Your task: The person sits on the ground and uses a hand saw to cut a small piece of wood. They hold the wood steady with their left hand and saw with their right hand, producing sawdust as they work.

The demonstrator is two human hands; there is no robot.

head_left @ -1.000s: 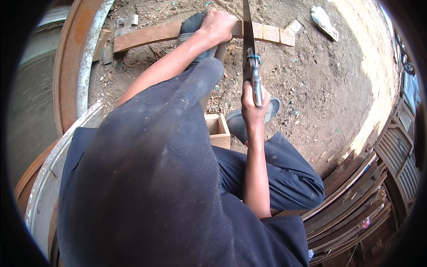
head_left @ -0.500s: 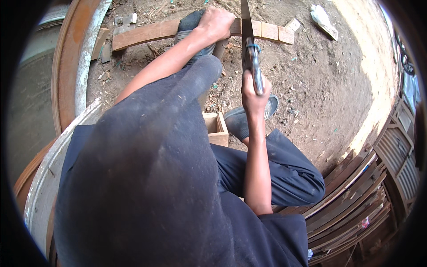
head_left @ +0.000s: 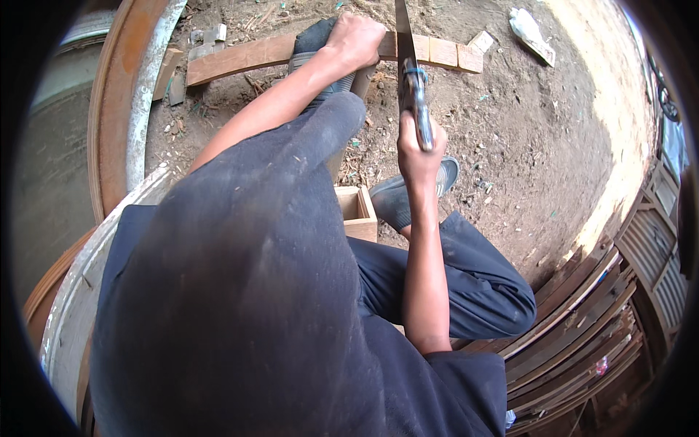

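A long wooden plank (head_left: pixel 240 60) lies crosswise in front of me, with pencil-like lines across its right part. My left hand (head_left: pixel 357 40) is closed over the plank beside my shoe (head_left: pixel 313 44), which presses on it; the fingertips are hidden. My right hand (head_left: pixel 421 144) grips the handle of a handsaw (head_left: pixel 412 84), which has blue wrapping near its handle. The saw blade crosses the plank just right of my left hand, its tip running out of the upper edge. How deep the teeth sit in the wood cannot be seen.
A small open wooden box (head_left: pixel 357 211) stands between my legs. Stacked boards (head_left: pixel 575 335) lie at the lower right. Curved-looking wooden frames (head_left: pixel 120 109) line the left. A white plastic bag (head_left: pixel 530 33) and wood offcuts (head_left: pixel 211 35) rest on the dirt ground.
The view has shifted very slightly. Both hands keep their grips, and the saw stays across the plank at nearly the same place.
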